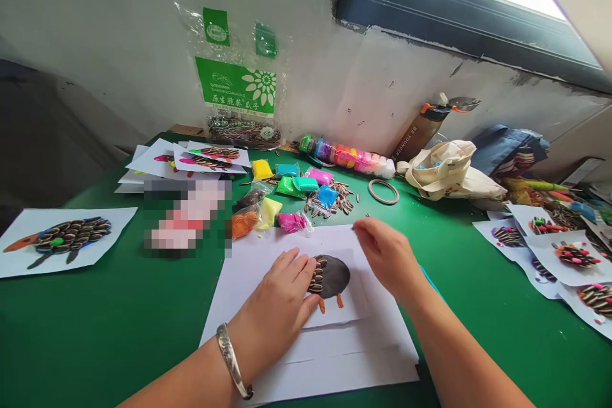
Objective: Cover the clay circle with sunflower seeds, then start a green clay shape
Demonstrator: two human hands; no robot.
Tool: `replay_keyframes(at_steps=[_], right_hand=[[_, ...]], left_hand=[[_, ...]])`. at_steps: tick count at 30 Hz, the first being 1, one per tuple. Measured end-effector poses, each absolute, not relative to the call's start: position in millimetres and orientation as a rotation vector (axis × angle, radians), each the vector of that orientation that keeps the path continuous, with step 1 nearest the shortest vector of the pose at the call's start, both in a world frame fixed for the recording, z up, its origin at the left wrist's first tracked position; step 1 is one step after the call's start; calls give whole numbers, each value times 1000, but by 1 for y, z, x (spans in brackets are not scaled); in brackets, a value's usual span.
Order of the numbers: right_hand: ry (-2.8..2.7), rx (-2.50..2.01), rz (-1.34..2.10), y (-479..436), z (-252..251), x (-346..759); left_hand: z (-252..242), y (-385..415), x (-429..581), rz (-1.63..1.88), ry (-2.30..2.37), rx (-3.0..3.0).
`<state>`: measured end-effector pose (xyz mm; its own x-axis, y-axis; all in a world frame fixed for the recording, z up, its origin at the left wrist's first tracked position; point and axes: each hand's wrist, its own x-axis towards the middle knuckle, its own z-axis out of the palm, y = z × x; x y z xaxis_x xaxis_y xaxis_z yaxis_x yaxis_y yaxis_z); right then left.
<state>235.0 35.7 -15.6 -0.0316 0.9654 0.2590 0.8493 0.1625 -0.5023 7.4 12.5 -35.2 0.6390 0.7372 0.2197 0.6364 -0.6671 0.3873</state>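
My left hand (280, 296) lies with its fingers stretched out over the left part of a clay picture, pressing on the paper. The picture is a flattened dark grey clay oval (337, 277) with two short orange clay legs (340, 301). Rows of striped sunflower seeds (317, 273) cover its left side, partly hidden under my fingers. My right hand (385, 255) is raised to the right of the oval, fingertips pinched together, with the small dark tip of a sunflower seed showing between them. White paper sheets (354, 366) lie beneath the picture.
Behind the paper lie bagged coloured clay (291, 223) and a pile of sunflower seeds (342, 199). A tape roll (383, 182), a cloth bag (447, 169) and a bottle (421, 131) stand farther back. Finished seed pictures (71, 236) lie left and right. A seed bag (241, 92) leans on the wall.
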Motion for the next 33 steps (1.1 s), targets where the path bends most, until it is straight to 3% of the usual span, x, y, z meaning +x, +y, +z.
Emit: replay_keyframes(at_steps=[4, 10, 20, 33], right_hand=[[-1818, -1622, 825, 7, -11, 217], [-1762, -1560, 1050, 4, -24, 204], [-1769, -1610, 994, 7, -35, 199], [-2041, -1648, 484, 10, -40, 195]], left_hand=[[-37, 13, 7, 517, 1105, 2576], [-37, 13, 7, 521, 1104, 2584], [-37, 13, 7, 469, 1102, 2601], [-35, 14, 8, 442, 1103, 2604]])
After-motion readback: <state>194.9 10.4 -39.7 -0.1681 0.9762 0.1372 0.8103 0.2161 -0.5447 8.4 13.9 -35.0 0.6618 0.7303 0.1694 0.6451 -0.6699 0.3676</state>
